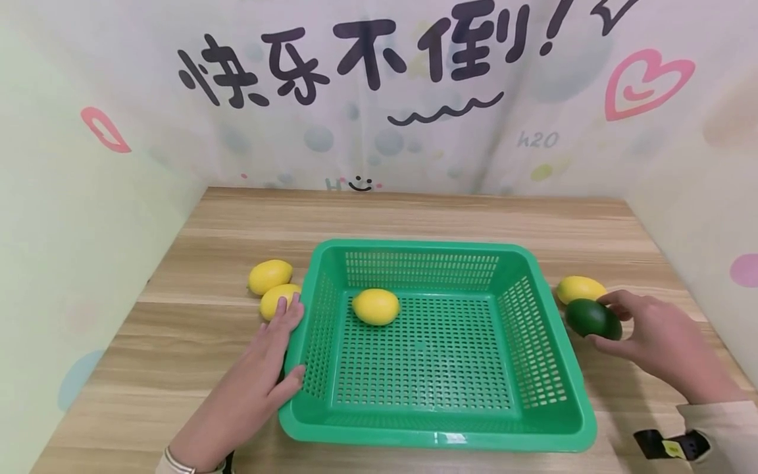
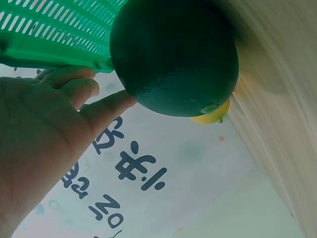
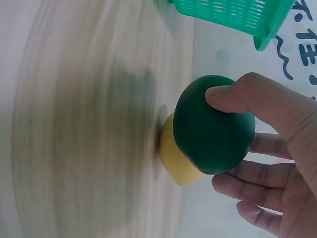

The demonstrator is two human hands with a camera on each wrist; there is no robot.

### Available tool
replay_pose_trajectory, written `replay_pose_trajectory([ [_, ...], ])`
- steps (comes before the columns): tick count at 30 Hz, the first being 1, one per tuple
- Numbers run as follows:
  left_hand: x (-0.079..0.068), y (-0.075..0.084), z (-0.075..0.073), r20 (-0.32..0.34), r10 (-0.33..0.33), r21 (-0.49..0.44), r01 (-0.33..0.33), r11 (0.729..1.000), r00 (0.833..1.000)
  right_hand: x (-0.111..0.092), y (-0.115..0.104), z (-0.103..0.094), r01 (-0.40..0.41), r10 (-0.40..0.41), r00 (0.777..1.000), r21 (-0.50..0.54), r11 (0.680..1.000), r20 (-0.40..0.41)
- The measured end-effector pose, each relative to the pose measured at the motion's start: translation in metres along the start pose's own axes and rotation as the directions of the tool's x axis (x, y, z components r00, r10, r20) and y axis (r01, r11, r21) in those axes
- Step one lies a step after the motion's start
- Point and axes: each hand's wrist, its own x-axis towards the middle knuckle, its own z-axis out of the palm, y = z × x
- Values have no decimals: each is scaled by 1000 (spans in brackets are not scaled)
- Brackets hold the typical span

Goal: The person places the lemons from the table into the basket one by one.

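Note:
A green perforated basket (image 1: 435,444) stands on the table with one yellow lemon (image 1: 376,307) inside. My left hand (image 1: 254,375) rests against the basket's left rim, its fingers extended. Beside that hand, a dark green lime-like fruit (image 2: 173,59) looms large in the left wrist view; from the head it is mostly hidden under the hand. To the basket's right, my right hand (image 1: 663,336) holds another dark green lime-like fruit (image 1: 593,318) between thumb (image 3: 233,96) and fingers. Just behind this fruit lies a yellow lemon (image 1: 580,289).
Two yellow lemons, one farther back (image 1: 270,276) and one nearer (image 1: 278,300), lie left of the basket by the left fingertips. The wooden table (image 1: 414,214) meets a printed backdrop (image 1: 379,151) behind and at the sides.

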Motion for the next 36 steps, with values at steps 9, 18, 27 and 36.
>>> replay_pose_trajectory([
  [9, -1, 2, -2, -7, 25, -6, -25, 1000, 1000, -2, -5, -9, 15, -16, 999, -24, 1000, -38],
  [18, 0, 1, -2, -9, 39, -1, -39, 999, 999, 0, -6, -16, 68, -71, 994, -40, 997, -81],
  [27, -1, 0, -2, -4, 33, -11, -33, 999, 999, 9, -10, -21, 75, -76, 995, -17, 997, -66],
  [36, 0, 1, -1, -7, 40, -19, -40, 999, 999, 9, -10, -26, 59, -60, 997, -6, 998, -57],
])
